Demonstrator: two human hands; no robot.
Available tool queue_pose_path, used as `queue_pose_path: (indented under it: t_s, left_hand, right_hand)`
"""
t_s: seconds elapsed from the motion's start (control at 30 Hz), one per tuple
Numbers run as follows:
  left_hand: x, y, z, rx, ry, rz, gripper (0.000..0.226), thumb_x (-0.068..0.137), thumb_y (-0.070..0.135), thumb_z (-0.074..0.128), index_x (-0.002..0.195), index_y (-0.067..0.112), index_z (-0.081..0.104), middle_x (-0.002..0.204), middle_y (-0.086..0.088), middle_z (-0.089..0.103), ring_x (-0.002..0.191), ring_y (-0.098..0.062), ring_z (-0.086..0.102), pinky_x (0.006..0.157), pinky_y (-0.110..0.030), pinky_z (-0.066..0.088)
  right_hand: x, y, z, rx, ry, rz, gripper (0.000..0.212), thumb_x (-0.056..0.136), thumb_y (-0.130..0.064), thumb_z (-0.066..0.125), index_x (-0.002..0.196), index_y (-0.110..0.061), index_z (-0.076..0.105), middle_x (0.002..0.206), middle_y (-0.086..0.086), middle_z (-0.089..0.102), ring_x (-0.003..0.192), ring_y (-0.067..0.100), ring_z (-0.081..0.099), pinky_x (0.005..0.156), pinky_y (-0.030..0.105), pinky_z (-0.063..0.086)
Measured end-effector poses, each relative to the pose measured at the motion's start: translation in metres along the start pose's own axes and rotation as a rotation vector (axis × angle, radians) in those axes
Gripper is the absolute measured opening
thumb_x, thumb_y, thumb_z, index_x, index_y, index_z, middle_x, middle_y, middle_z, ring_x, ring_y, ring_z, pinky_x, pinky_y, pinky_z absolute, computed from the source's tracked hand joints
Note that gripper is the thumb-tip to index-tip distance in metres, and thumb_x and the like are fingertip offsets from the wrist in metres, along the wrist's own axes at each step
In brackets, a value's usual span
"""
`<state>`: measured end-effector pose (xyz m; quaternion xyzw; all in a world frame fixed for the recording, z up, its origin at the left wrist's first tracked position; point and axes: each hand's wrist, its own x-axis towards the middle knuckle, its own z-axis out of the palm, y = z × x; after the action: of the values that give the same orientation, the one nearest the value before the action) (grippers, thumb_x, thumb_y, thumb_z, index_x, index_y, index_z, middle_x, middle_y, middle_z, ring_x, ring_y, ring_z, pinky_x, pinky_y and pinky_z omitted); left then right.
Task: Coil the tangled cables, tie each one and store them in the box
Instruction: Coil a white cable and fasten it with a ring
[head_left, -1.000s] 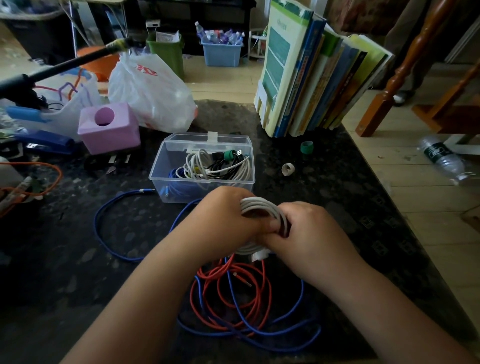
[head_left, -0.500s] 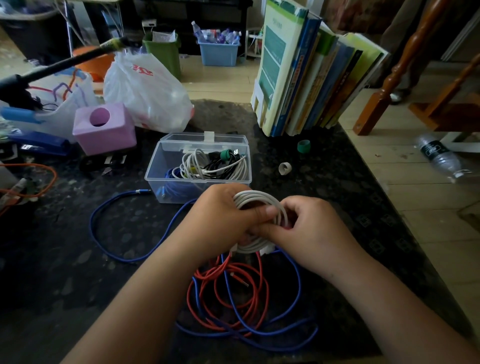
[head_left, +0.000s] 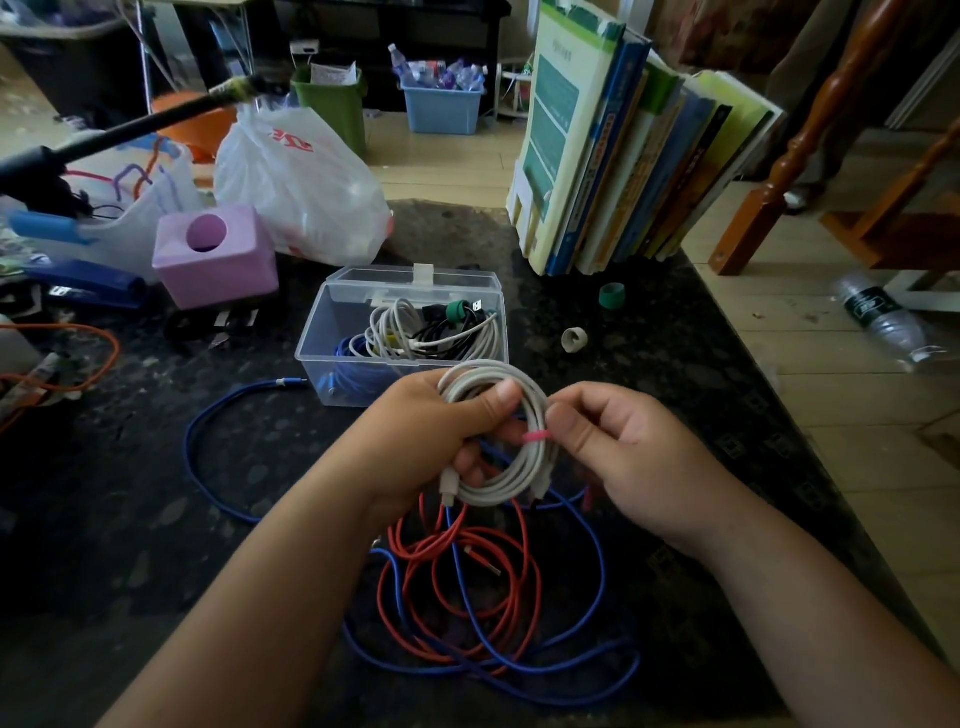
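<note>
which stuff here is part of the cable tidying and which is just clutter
Part of the job:
white cable coil, gripped by left hand
pink tie, pinched by right hand
red cable
blue cable
clear box

Just lying about:
books
purple box
plastic bag

The coiled cable (head_left: 498, 431) is off-white, banded by a pink tie (head_left: 536, 435). Below that coil lie a red cable (head_left: 447, 587) and a blue cable (head_left: 519, 670) on a black table (head_left: 130, 519) flecked with grey. Beyond the coil the box (head_left: 332, 332) is clear plastic, holding white, black and blue cables. Left of the box stands a lilac cube (head_left: 218, 260); right of it, a green ring (head_left: 611, 296) and a cream ring (head_left: 574, 339)
</note>
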<state>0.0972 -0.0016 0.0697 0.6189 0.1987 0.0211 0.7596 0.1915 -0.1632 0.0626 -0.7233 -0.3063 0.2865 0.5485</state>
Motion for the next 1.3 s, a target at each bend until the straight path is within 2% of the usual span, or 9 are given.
queue_pose_path:
  t_s: [0.13, 0.23, 0.37, 0.53, 0.67, 0.77, 0.97, 1.2, 1.3]
  left_hand:
    - [0.001, -0.001, 0.004, -0.165, -0.059, -0.028, 0.021, 0.074, 0.031, 0.068, 0.079, 0.011, 0.071, 0.075, -0.011, 0.072, 0.034, -0.005, 0.037, 0.038, -0.020, 0.043]
    - [0.003, -0.002, 0.009, -0.215, -0.048, -0.011, 0.017, 0.071, 0.033, 0.068, 0.068, 0.018, 0.075, 0.071, -0.008, 0.071, 0.033, -0.004, 0.036, 0.037, -0.020, 0.042]
    - [0.004, -0.006, 0.011, -0.202, 0.036, 0.018, 0.026, 0.069, 0.036, 0.067, 0.078, 0.012, 0.069, 0.069, -0.006, 0.071, 0.035, -0.005, 0.037, 0.038, -0.021, 0.042]
    - [0.005, -0.007, 0.015, -0.215, 0.103, 0.052, 0.032, 0.070, 0.035, 0.067, 0.085, 0.008, 0.065, 0.071, -0.008, 0.072, 0.035, -0.006, 0.038, 0.039, -0.021, 0.043]
    - [0.004, -0.006, 0.016, -0.173, 0.129, 0.104, 0.022, 0.080, 0.030, 0.068, 0.083, 0.009, 0.067, 0.066, -0.008, 0.069, 0.036, -0.008, 0.040, 0.040, -0.022, 0.043]
    - [0.003, -0.006, 0.014, -0.142, 0.136, 0.118, 0.016, 0.091, 0.023, 0.065, 0.082, 0.010, 0.067, 0.049, 0.004, 0.058, 0.037, -0.008, 0.041, 0.041, -0.022, 0.044]
    - [0.002, -0.005, 0.014, -0.004, 0.184, 0.205, 0.009, 0.088, 0.020, 0.070, 0.081, 0.015, 0.073, 0.054, 0.002, 0.060, 0.040, -0.007, 0.048, 0.042, -0.022, 0.045]
    - [0.004, -0.008, 0.015, -0.079, 0.100, 0.134, 0.012, 0.073, 0.031, 0.072, 0.069, 0.020, 0.075, 0.051, 0.000, 0.061, 0.036, -0.007, 0.048, 0.039, -0.020, 0.043]
    - [0.004, -0.010, 0.018, -0.031, 0.138, 0.186, 0.009, 0.074, 0.027, 0.075, 0.074, 0.018, 0.076, 0.053, -0.002, 0.064, 0.038, -0.008, 0.050, 0.041, -0.020, 0.042]
  right_hand:
    - [0.001, 0.006, -0.001, 0.151, 0.072, -0.081, 0.019, 0.080, -0.033, 0.065, 0.097, -0.027, 0.069, 0.094, 0.008, 0.070, 0.087, 0.017, 0.065, 0.079, 0.028, 0.053]
    - [0.001, 0.007, 0.004, 0.071, 0.247, -0.168, 0.019, 0.074, -0.042, 0.071, 0.083, -0.027, 0.066, 0.082, -0.008, 0.068, 0.078, 0.006, 0.064, 0.074, 0.018, 0.052]
    - [-0.001, 0.007, 0.011, -0.167, 0.488, -0.228, 0.028, 0.070, -0.057, 0.067, 0.070, -0.029, 0.066, 0.076, 0.000, 0.065, 0.069, 0.012, 0.061, 0.066, 0.019, 0.050]
    - [-0.005, 0.004, 0.025, -0.031, 0.463, -0.130, 0.018, 0.083, -0.044, 0.062, 0.075, -0.033, 0.074, 0.074, -0.017, 0.074, 0.070, -0.001, 0.070, 0.061, 0.008, 0.049]
    - [-0.009, 0.004, 0.029, 0.075, 0.355, -0.099, 0.033, 0.088, -0.049, 0.058, 0.089, -0.022, 0.078, 0.084, -0.004, 0.078, 0.081, 0.010, 0.074, 0.071, 0.020, 0.057]
    - [-0.012, 0.001, 0.032, 0.131, 0.280, -0.107, 0.025, 0.087, -0.038, 0.069, 0.102, -0.020, 0.075, 0.091, -0.004, 0.078, 0.086, 0.012, 0.075, 0.074, 0.020, 0.058]
    - [-0.009, 0.002, 0.034, 0.215, 0.304, -0.042, 0.017, 0.092, -0.013, 0.068, 0.105, -0.022, 0.072, 0.096, 0.003, 0.077, 0.091, 0.019, 0.075, 0.079, 0.032, 0.061]
    - [-0.008, -0.006, 0.032, 0.871, -0.012, 0.115, 0.043, 0.078, -0.003, 0.062, 0.121, -0.002, 0.059, 0.083, 0.012, 0.072, 0.079, 0.028, 0.070, 0.078, 0.040, 0.060]
    - [-0.007, -0.003, 0.033, 0.744, -0.013, 0.077, 0.049, 0.075, 0.002, 0.061, 0.123, -0.004, 0.056, 0.100, 0.026, 0.064, 0.093, 0.034, 0.064, 0.087, 0.044, 0.057]
